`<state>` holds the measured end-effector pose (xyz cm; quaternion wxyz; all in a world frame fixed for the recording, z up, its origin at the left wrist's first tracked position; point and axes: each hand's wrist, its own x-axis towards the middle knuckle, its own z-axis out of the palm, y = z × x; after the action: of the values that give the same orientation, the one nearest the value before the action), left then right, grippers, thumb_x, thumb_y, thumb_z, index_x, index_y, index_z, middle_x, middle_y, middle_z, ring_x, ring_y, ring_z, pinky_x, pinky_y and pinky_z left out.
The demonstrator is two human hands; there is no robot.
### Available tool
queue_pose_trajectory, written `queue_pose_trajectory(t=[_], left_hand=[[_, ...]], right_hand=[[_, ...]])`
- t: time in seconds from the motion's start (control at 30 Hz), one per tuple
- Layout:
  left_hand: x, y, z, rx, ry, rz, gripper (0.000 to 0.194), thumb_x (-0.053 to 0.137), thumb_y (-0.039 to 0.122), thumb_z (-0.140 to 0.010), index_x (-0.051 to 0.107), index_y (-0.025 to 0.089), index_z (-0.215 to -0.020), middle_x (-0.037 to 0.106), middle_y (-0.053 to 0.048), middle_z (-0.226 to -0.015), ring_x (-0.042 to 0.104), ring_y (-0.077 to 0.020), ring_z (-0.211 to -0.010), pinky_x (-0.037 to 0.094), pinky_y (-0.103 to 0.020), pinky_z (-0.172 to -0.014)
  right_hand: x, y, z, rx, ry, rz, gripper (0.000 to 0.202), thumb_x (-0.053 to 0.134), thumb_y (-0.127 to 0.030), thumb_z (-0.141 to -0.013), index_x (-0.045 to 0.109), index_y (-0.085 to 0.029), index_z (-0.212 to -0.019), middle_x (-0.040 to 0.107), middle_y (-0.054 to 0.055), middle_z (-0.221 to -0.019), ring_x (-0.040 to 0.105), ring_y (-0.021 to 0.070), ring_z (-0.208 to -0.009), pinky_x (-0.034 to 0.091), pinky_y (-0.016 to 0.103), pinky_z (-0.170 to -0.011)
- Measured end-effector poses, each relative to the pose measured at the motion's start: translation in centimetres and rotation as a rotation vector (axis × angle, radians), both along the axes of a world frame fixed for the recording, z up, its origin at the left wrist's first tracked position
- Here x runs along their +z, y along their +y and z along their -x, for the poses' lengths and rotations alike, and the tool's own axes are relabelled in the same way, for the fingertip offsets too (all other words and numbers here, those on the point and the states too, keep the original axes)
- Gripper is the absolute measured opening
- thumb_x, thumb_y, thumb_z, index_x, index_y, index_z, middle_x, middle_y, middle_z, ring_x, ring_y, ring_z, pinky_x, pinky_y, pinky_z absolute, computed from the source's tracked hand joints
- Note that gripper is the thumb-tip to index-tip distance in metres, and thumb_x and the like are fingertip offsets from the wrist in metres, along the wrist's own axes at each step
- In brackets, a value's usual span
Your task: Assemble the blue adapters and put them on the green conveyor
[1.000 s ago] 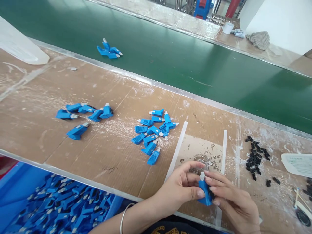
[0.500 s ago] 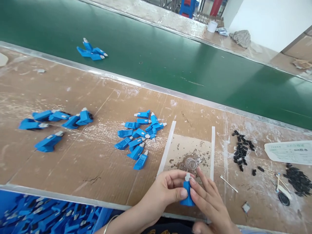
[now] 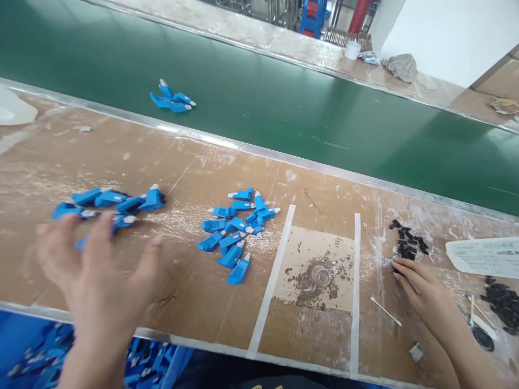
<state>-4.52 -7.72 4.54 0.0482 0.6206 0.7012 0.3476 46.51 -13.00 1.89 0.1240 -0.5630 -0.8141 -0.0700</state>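
Note:
My left hand (image 3: 97,270), blurred and with fingers spread, is over the left group of blue plastic pieces with light-grey tips (image 3: 109,198). It looks free of any object and partly hides a blue piece (image 3: 122,221) below its fingers. At the right, my right hand (image 3: 425,292) has its fingertips together at the near edge of a pile of small black pieces (image 3: 406,243). Something dark, seemingly one small black piece (image 3: 396,269), shows between thumb and forefinger. Between the hands lies a middle group of blue pieces (image 3: 241,224).
A round clear dish (image 3: 320,275) stands on a wet-spotted cardboard patch between white tape strips (image 3: 357,292). Near my right hand lie a cotton swab (image 3: 386,312), a black heap (image 3: 503,302) and a printed white bottle (image 3: 484,254). Blue pieces rest on the green belt (image 3: 259,108).
My hands have parted from the blue piece they held over the dish area. The left went to the left group, where another blue piece now lies; the right went to the black pile.

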Motion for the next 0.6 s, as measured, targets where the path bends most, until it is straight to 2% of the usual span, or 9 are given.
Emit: queue_pose_trajectory(t=[0.07, 0.1, 0.13, 0.23, 0.33, 0.47, 0.53, 0.6], left_hand=[[-0.7, -0.9, -0.9, 0.034, 0.211, -0.148, 0.029, 0.058, 0.033, -0.092, 0.063, 0.021, -0.117, 0.053, -0.012, -0.142, 0.045, -0.0409, -0.135, 0.041, -0.063, -0.100], [-1.0, -1.5, -1.6, -0.010, 0.285, -0.196, 0.025, 0.060, 0.029, -0.091, 0.064, 0.018, -0.113, 0.062, -0.014, -0.130, 0.059, -0.0369, -0.120, 0.047, -0.058, -0.097], [-1.3, -2.0, -2.4, -0.092, 0.319, -0.210, 0.020, 0.060, 0.025, -0.091, 0.066, 0.017, -0.109, 0.067, -0.012, -0.116, 0.066, -0.0314, -0.106, 0.051, -0.051, -0.092], [-1.8, -3.2, -4.6, -0.318, 0.356, -0.216, 0.008, 0.061, 0.018, -0.092, 0.066, 0.017, -0.098, 0.070, -0.006, -0.089, 0.068, -0.0202, -0.081, 0.054, -0.035, -0.079], [-1.9, -3.9, -6.2, -0.386, 0.434, -0.170, 0.012, 0.058, 0.023, -0.094, 0.065, 0.013, -0.098, 0.070, -0.010, -0.088, 0.067, -0.0220, -0.079, 0.054, -0.035, -0.075], [-2.4, -4.5, -7.3, -0.375, 0.558, -0.151, 0.015, 0.054, 0.022, -0.095, 0.065, 0.011, -0.097, 0.070, -0.011, -0.085, 0.066, -0.0243, -0.075, 0.052, -0.035, -0.068], [-2.8, -4.8, -7.7, -0.372, 0.577, -0.157, 0.014, 0.054, 0.019, -0.095, 0.064, 0.010, -0.098, 0.069, -0.011, -0.084, 0.066, -0.0245, -0.073, 0.051, -0.035, -0.067], [-3.3, -5.1, -8.2, -0.369, 0.550, -0.150, 0.013, 0.054, 0.018, -0.095, 0.063, 0.009, -0.099, 0.069, -0.011, -0.085, 0.066, -0.0246, -0.074, 0.052, -0.035, -0.068]], right_hand=[[-0.3, 0.4, -0.4, 0.035, -0.018, 0.006, 0.046, 0.034, -0.041, -0.105, 0.072, -0.017, -0.095, 0.074, 0.009, -0.099, 0.073, 0.0223, -0.083, 0.060, 0.034, -0.072], [-0.3, 0.7, -0.6, 0.045, -0.021, 0.018, 0.049, 0.033, -0.043, -0.105, 0.073, -0.017, -0.092, 0.074, 0.009, -0.097, 0.073, 0.0223, -0.080, 0.060, 0.034, -0.070], [-0.2, 1.0, -0.7, 0.046, -0.019, 0.035, 0.052, 0.032, -0.047, -0.104, 0.072, -0.018, -0.089, 0.074, 0.009, -0.094, 0.073, 0.0225, -0.077, 0.060, 0.034, -0.066], [0.4, 1.8, -0.4, -0.019, 0.048, 0.118, 0.056, 0.033, -0.056, -0.101, 0.071, -0.019, -0.082, 0.072, 0.009, -0.087, 0.072, 0.0220, -0.065, 0.057, 0.033, -0.052], [1.8, 2.1, 1.3, -0.087, 0.212, 0.200, 0.047, 0.046, -0.058, -0.094, 0.072, -0.020, -0.085, 0.071, 0.008, -0.088, 0.069, 0.0181, -0.057, 0.056, 0.029, -0.049], [3.2, 0.9, 5.1, -0.107, 0.598, 0.287, 0.018, 0.066, -0.041, -0.088, 0.074, -0.026, -0.094, 0.072, 0.007, -0.101, 0.073, 0.0203, -0.085, 0.061, 0.024, -0.068], [3.1, 0.0, 7.2, -0.113, 0.866, 0.335, 0.011, 0.069, -0.033, -0.088, 0.074, -0.028, -0.096, 0.075, 0.005, -0.104, 0.072, 0.0203, -0.097, 0.061, 0.024, -0.079], [2.6, -0.7, 9.0, -0.134, 1.096, 0.378, 0.011, 0.070, -0.029, -0.088, 0.075, -0.030, -0.098, 0.076, 0.003, -0.105, 0.072, 0.0199, -0.100, 0.060, 0.024, -0.084]])
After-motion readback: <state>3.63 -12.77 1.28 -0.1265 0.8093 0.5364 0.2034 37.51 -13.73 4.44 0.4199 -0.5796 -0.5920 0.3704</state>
